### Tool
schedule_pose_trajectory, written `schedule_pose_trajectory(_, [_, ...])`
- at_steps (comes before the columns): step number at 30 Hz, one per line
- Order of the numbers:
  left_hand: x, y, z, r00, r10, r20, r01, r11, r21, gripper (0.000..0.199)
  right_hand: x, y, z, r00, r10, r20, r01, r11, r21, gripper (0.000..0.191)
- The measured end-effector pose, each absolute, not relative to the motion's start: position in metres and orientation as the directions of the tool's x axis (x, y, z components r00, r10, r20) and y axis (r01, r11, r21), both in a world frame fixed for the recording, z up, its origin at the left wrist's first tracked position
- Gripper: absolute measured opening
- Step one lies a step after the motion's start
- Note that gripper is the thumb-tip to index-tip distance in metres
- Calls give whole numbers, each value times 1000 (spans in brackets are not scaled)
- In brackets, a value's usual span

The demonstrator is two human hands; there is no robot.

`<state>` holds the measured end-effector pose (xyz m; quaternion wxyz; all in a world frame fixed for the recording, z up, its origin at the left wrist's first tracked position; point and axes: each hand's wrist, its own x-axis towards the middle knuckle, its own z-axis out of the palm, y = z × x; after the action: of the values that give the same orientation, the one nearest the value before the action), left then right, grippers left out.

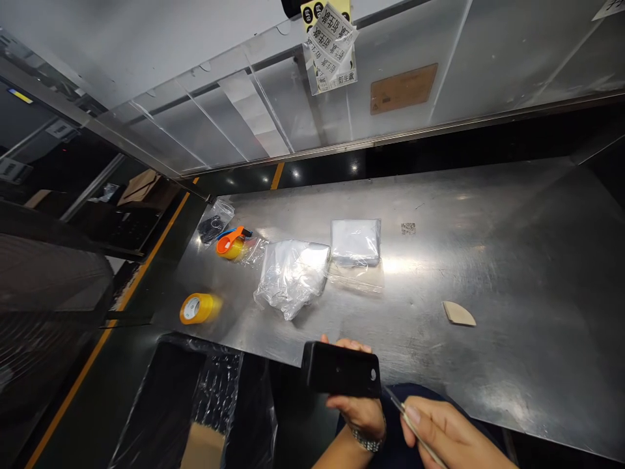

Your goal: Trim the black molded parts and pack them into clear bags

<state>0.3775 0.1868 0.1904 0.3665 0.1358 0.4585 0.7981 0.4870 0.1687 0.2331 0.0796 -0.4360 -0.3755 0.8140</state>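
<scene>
My left hand (364, 415), with a metal watch band at the wrist, grips a black phone-case-like piece (339, 371) by its long edges. The piece is tilted and has a small oval opening at its right end. Close by on the right, my right hand (434, 426) pinches a thin, pale stick-like tool (418, 435) with a narrow, clear or metallic tip. That tip points up and left toward the black piece's lower right corner, and I cannot tell whether they touch. Both hands are at the near edge of the metal table (415, 355).
Crumpled clear plastic bags (293, 273) and a stack of flat clear bags (355, 241) lie mid-table. At left are a yellow tape roll (196, 308) and an orange tape dispenser (234, 242). A tan wedge (459, 314) lies at right. A black-lined box (163, 391) stands below left.
</scene>
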Motion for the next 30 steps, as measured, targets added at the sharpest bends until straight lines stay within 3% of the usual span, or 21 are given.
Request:
schedule_pose_trajectory(4, [376,189,197,-591,700,-401,-688,-178,704,65,497,180,228,-444,549,-709,218,-701,-679,55])
schedule_pose_trajectory(7, [375,191,203,-514,690,-509,-758,-88,646,64,507,190,193,-300,667,-682,475,-516,-713,53])
schedule_pose_trajectory(9, [374,192,207,-450,700,-554,-794,-30,607,58,513,196,160,-221,732,-644,681,-357,-639,49])
schedule_pose_trajectory(13, [374,193,212,-340,693,-636,-848,66,526,49,520,203,100,-113,793,-599,873,-209,-441,29])
schedule_pose_trajectory(17, [375,194,216,-268,690,-673,-870,127,477,46,519,199,64,-60,850,-523,964,-87,-253,17])
schedule_pose_trajectory(20, [375,196,219,-207,691,-693,-878,181,443,48,520,195,46,-77,890,-450,979,-18,-202,12])
schedule_pose_trajectory(25, [376,196,224,-115,697,-708,-891,242,383,53,523,198,39,-124,946,-298,962,41,-268,7])
schedule_pose_trajectory(30, [376,195,223,-75,685,-724,-897,272,350,54,525,198,99,-192,981,3,828,164,-536,23])
